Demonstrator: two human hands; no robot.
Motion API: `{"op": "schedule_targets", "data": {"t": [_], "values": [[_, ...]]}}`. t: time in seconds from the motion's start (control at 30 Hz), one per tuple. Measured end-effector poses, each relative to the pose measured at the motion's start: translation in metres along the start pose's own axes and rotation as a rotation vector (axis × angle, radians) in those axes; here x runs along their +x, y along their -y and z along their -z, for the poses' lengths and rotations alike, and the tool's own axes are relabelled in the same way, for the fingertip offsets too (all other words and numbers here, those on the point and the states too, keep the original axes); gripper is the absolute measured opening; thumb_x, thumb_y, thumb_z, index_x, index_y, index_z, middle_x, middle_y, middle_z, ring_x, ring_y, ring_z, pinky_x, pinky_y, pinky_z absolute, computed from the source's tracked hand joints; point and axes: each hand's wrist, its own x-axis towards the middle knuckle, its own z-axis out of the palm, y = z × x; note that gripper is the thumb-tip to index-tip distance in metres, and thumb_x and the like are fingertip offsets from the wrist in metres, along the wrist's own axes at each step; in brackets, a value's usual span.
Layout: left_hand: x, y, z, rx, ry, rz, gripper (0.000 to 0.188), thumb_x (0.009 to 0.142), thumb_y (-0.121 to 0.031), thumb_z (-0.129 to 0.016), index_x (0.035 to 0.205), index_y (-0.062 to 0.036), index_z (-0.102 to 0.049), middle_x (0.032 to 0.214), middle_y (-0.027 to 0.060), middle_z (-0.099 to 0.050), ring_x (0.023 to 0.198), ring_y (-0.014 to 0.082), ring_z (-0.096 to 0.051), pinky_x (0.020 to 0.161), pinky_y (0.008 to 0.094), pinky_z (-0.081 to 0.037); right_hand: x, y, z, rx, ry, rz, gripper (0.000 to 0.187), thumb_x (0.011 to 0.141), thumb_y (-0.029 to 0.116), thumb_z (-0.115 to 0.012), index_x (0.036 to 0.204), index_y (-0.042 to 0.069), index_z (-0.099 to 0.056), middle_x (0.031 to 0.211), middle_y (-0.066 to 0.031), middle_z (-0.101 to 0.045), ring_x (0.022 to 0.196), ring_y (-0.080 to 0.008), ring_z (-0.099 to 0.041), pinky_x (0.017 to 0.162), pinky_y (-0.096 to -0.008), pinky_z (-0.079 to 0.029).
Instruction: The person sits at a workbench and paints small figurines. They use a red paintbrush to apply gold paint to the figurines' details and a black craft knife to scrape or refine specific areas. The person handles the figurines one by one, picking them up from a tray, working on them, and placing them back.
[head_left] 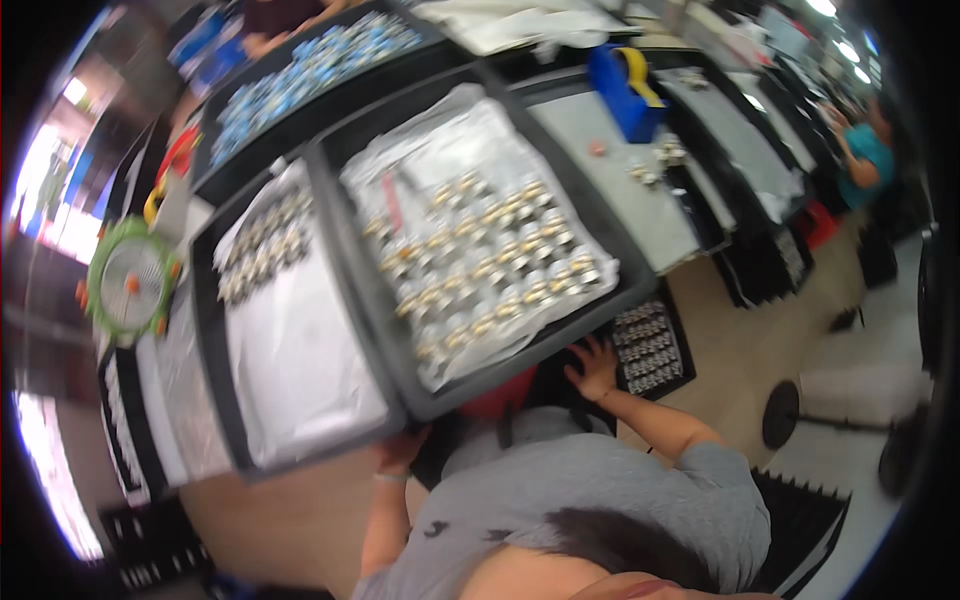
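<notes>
A black tray [540, 338] sits at centre frame, lined with a crumpled white sheet [440, 130]. Below its lower edge, the right hand [594, 370] spreads its fingers; the left hand's [400, 450] grip is hidden. Blurred silver-and-gold parts [490, 268] form rows, markings unreadable.

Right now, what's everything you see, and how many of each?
Front trays: two, dark grey, centre and left.
Lower tray: one, black, below those.
Metal parts: many, silver and gold, on white sheets.
Blue parts: many, blue, top left.
Other trays: several, dark, top and right.
Tape dispenser: one, blue, upper right.
Fan: one, green, far left.
Other people: at least two, teal and dark clothes, right and top.
Left hand: one, bare, at the trays' near edge.
Right hand: one, bare, by the lower tray.
</notes>
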Motion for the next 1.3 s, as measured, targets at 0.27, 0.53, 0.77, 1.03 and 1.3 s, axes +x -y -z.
{"op": "schedule_targets", "data": {"t": [0.27, 0.53, 0.77, 1.03, 1.3], "values": [[-0.015, 0.025, -0.024, -0.254, 0.328, -0.391, 0.029, 0.079, -0.028, -0.049, 0.09, -0.0046, -0.061, 0.09, 0.0198, -0.059, 0.085, 0.0335, -0.057, 0.07, 0.0409, -0.046, 0.026, 0.001, 0.022, -0.109, 0.226, 0.2, 0.055, 0.069, 0.038, -0.061, 0.118, 0.018, -0.045, 0.13, -0.0129, -0.031, 0.117, -0.0434, -0.027, 0.09, -0.0515, -0.032], [-0.139, 0.015, 0.171, -0.131, 0.648, -0.442, 0.027, 0.084, -0.027, -0.045, 0.087, -0.0046, -0.06, 0.082, 0.0121, -0.062, 0.075, 0.0292, -0.058, 0.067, 0.0375, -0.045, 0.037, 0.07, 0.242, 0.264, 1.137, 0.198, 0.028, 0.077, 0.031, -0.058, 0.089, 0.007, -0.062, 0.077, -0.0077, -0.063, 0.069, -0.018, -0.06, 0.065, -0.0286, -0.046], [-0.063, -0.102, 0.314, -0.113, -0.16, -0.975, 0.014, 0.078, -0.009, -0.054, 0.089, -0.0029, -0.061, 0.085, 0.012, -0.062, 0.077, 0.0294, -0.058, 0.07, 0.0342, -0.046, 0.084, 0.165, 0.334, 0.514, 0.831, 0.581, 0.014, 0.076, 0.016, -0.058, 0.076, 0.002, -0.06, 0.064, -0.0046, -0.059, 0.058, -0.0107, -0.055, 0.056, -0.0243, -0.043], [0.127, -0.206, 0.298, 0.486, -0.294, -0.485, 0.016, 0.07, -0.014, -0.057, 0.082, -0.0055, -0.064, 0.095, 0.0174, -0.061, 0.09, 0.0301, -0.059, 0.073, 0.0385, -0.048, 0.119, 0.215, 0.294, 0.539, 0.893, 0.652, 0.018, 0.079, 0.018, -0.056, 0.086, 0.002, -0.059, 0.076, -0.005, -0.06, 0.068, -0.0107, -0.053, 0.061, -0.0247, -0.043], [0.078, -0.172, 0.331, -0.025, -0.905, -0.736, 0.032, 0.077, -0.012, -0.056, 0.107, -0.0032, -0.051, 0.081, 0.0126, -0.057, 0.078, 0.0247, -0.06, 0.07, 0.0308, -0.048, 0.196, 0.246, 0.237, 0.465, 0.588, 0.697, 0.02, 0.077, 0.021, -0.057, 0.085, 0.002, -0.059, 0.071, -0.009, -0.06, 0.065, -0.018, -0.057, 0.063, -0.0291, -0.044]]}}
